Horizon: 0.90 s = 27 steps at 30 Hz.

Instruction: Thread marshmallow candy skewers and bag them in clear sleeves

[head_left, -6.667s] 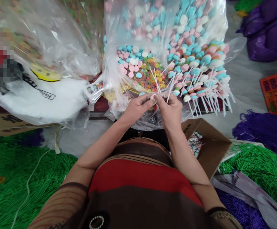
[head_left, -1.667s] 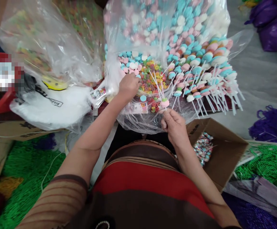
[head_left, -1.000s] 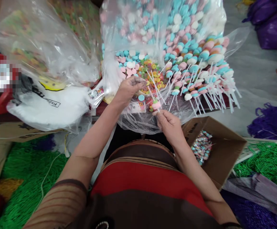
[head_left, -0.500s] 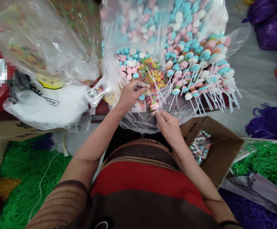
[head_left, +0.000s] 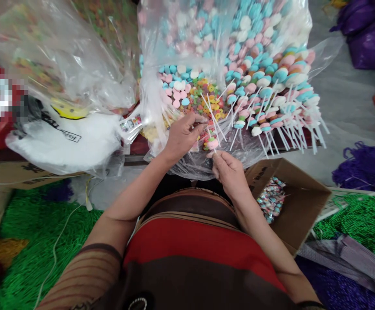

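Observation:
My right hand [head_left: 229,171] pinches the lower end of a white stick carrying a candy skewer [head_left: 211,144], with pink and green pieces threaded on it. The stick points up and away from me. At its top end, my left hand [head_left: 185,134] has thumb and forefinger pinched together; what they hold is hidden. Just beyond the fingers lie ring gummies [head_left: 207,92] in yellow, orange and green, with pink, white and blue marshmallows [head_left: 177,92] beside them. Several loose white sticks [head_left: 214,116] lean over the gummies.
Finished-looking marshmallow skewers [head_left: 271,103] are piled at the right, sticks toward me. A large clear bag of marshmallows [head_left: 187,30] stands behind. To the left are a bag of gummies [head_left: 61,56] and a white plastic bag [head_left: 67,148]. A cardboard box [head_left: 300,206] with wrapped sweets sits below right.
My left fingertips have moved right and slightly down against the stick's top. The small yellow ring seen between them before is now out of sight. My right hand has barely moved.

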Each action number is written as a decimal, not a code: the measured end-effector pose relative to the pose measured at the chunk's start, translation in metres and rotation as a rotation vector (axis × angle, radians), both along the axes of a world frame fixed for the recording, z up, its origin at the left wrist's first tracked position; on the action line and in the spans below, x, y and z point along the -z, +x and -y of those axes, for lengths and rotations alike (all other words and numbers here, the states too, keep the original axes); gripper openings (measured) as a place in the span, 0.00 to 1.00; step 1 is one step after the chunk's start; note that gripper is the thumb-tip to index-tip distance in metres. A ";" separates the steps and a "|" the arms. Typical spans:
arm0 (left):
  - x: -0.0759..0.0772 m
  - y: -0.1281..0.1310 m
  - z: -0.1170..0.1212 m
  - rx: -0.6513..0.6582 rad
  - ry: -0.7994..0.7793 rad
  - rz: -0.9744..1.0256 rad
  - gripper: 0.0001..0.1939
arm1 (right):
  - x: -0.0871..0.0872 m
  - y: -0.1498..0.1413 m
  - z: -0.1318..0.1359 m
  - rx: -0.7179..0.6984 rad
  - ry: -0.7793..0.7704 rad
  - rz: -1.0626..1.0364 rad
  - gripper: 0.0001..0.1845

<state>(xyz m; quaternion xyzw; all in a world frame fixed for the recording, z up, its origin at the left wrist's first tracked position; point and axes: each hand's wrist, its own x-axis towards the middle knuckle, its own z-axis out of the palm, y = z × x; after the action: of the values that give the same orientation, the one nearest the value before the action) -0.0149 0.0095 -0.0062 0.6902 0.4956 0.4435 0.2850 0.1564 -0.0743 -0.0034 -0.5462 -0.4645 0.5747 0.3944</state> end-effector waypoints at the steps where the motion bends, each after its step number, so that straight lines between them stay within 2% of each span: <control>1: -0.001 0.003 0.004 0.025 -0.013 0.012 0.03 | 0.001 0.000 -0.001 0.000 0.008 -0.005 0.23; 6: -0.009 0.009 0.020 0.233 -0.063 0.057 0.06 | 0.003 0.001 -0.007 0.026 0.023 -0.059 0.27; 7: -0.011 0.005 0.019 0.227 -0.074 0.061 0.08 | 0.003 0.002 -0.008 0.039 0.018 -0.082 0.27; 9: -0.012 -0.007 0.012 0.117 -0.073 0.020 0.11 | 0.003 0.004 -0.010 0.071 0.006 -0.133 0.28; 12: -0.006 -0.027 -0.003 -0.081 -0.022 -0.221 0.10 | 0.002 0.006 -0.011 0.112 -0.004 -0.179 0.27; 16: 0.015 -0.033 -0.014 -0.050 0.009 -0.596 0.06 | 0.001 0.005 -0.010 0.105 -0.016 -0.186 0.27; 19: 0.023 -0.026 -0.011 -0.032 0.027 -0.700 0.04 | 0.001 0.005 -0.008 0.099 -0.014 -0.196 0.27; 22: 0.016 -0.023 -0.004 -0.024 -0.006 -0.669 0.03 | 0.003 0.006 -0.006 0.108 -0.009 -0.201 0.27; 25: 0.000 -0.029 -0.003 -0.031 -0.107 -0.525 0.03 | 0.006 0.008 -0.006 0.121 -0.008 -0.203 0.27; 27: -0.009 -0.036 -0.010 -0.068 -0.141 -0.420 0.04 | 0.007 0.007 -0.006 0.124 -0.004 -0.209 0.27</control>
<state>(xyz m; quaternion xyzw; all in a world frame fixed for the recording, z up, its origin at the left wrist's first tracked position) -0.0504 0.0191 0.0027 0.7288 0.5968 0.2634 0.2081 0.1635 -0.0684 -0.0106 -0.5117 -0.3850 0.6041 0.4743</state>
